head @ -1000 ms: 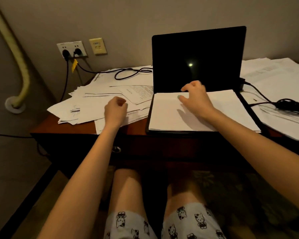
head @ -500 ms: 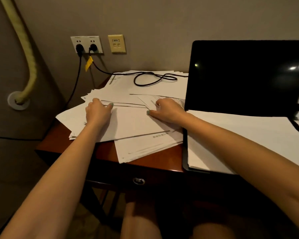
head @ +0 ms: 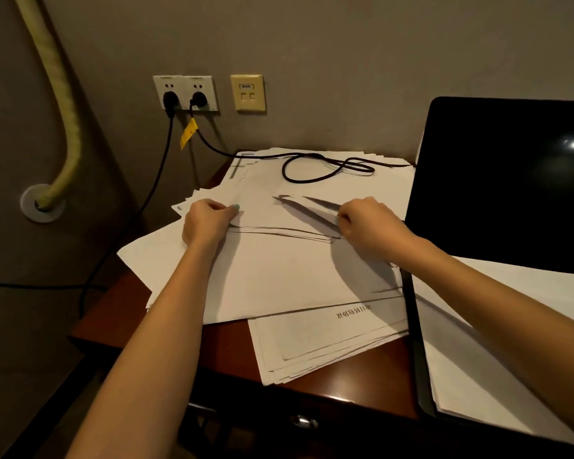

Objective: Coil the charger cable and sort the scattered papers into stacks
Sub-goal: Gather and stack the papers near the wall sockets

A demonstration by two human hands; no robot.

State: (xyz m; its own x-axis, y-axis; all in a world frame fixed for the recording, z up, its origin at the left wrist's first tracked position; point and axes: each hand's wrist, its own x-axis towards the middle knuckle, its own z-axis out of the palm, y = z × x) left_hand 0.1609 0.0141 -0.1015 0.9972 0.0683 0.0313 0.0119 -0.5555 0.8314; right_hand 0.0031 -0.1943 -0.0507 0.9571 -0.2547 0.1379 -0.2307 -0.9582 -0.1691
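Atop the papers [head: 279, 273] | left hand [head: 207, 223] grips their edge | right hand [head: 370, 226] pinches a sheet [head: 314, 209] | charger cable [head: 318, 178] beyond

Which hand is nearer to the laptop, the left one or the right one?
Right. The right hand pinches a lifted sheet just left of the laptop. The left hand grips the paper pile farther left, on the side of the wall sockets.

Open laptop [head: 504, 180] on desk [head: 345, 382] R side, wall sockets [head: 184, 92] behind.
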